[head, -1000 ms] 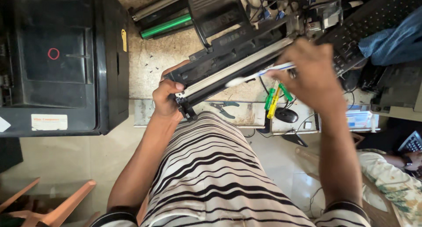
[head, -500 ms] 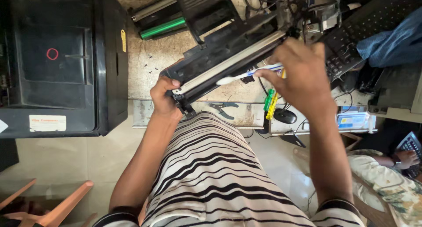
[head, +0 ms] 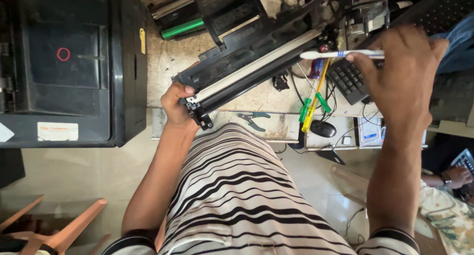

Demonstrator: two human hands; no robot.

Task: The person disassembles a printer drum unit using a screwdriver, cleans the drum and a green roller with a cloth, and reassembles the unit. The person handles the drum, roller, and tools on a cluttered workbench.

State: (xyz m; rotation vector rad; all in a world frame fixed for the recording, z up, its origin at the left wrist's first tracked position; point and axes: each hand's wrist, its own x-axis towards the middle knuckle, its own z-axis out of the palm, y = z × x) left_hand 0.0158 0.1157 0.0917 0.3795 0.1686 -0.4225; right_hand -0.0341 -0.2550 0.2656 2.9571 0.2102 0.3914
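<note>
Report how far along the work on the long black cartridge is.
Done: the black cartridge is out on the workbench, its pale strip exposed. In hand: the left hand grips its near end, and the right hand holds a white toothbrush at the far end. Left: a green roller and other parts lie loose behind it, unfitted.

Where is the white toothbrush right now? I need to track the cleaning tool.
In the head view, upper right: the toothbrush is in the right hand, its head beside the far end of the black toner cartridge.
</note>
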